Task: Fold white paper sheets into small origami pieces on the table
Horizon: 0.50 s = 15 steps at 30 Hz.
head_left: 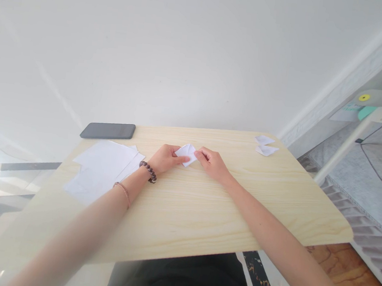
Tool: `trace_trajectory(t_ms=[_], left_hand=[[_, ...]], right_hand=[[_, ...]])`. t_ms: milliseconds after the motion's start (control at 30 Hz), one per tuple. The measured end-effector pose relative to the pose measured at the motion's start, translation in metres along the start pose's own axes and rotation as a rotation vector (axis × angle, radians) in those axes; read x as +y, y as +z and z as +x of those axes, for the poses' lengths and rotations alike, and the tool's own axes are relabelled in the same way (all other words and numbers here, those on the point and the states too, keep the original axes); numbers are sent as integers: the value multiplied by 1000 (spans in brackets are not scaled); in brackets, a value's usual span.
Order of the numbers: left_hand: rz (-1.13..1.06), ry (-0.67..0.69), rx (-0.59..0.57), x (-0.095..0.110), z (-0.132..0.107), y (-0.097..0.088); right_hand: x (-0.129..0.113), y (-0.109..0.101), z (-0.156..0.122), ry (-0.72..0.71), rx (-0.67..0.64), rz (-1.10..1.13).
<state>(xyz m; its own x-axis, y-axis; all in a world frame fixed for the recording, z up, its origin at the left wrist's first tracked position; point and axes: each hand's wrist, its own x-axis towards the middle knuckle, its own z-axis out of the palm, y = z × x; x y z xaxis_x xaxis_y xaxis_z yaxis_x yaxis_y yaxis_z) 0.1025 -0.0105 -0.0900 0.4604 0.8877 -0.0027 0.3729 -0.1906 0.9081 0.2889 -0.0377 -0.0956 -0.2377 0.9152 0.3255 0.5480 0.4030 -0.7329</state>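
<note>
Between my two hands, above the middle of the table, is a small folded piece of white paper (187, 151) with crease lines across it. My left hand (167, 158) pinches its left and lower side, the thumb lying over the front. At its right corner, my right hand (210, 160) grips the paper between thumb and bent fingers. Several loose white sheets (104, 165) lie by my left forearm, overlapping one another. Two small folded paper pieces (266, 150) rest near the far right corner of the table.
A dark phone (108, 130) lies at the far left corner of the light wooden table (195, 222). The table's far edge meets a white wall (188, 54). On the right stands a metal frame (347, 143) beside grey fabric.
</note>
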Motion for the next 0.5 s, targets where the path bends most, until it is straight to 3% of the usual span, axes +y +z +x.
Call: trace_trajectory(t_ms=[167,400,500], left_hand=[[70,21,16,0,-1,2],[401,296,152,-11,3,5],[570,348,141,-15,4,7]], right_hand=[[1,1,1,24,8,-27],[11,5,3,-9,62,-245],[16,6,3,-7,99,-352]])
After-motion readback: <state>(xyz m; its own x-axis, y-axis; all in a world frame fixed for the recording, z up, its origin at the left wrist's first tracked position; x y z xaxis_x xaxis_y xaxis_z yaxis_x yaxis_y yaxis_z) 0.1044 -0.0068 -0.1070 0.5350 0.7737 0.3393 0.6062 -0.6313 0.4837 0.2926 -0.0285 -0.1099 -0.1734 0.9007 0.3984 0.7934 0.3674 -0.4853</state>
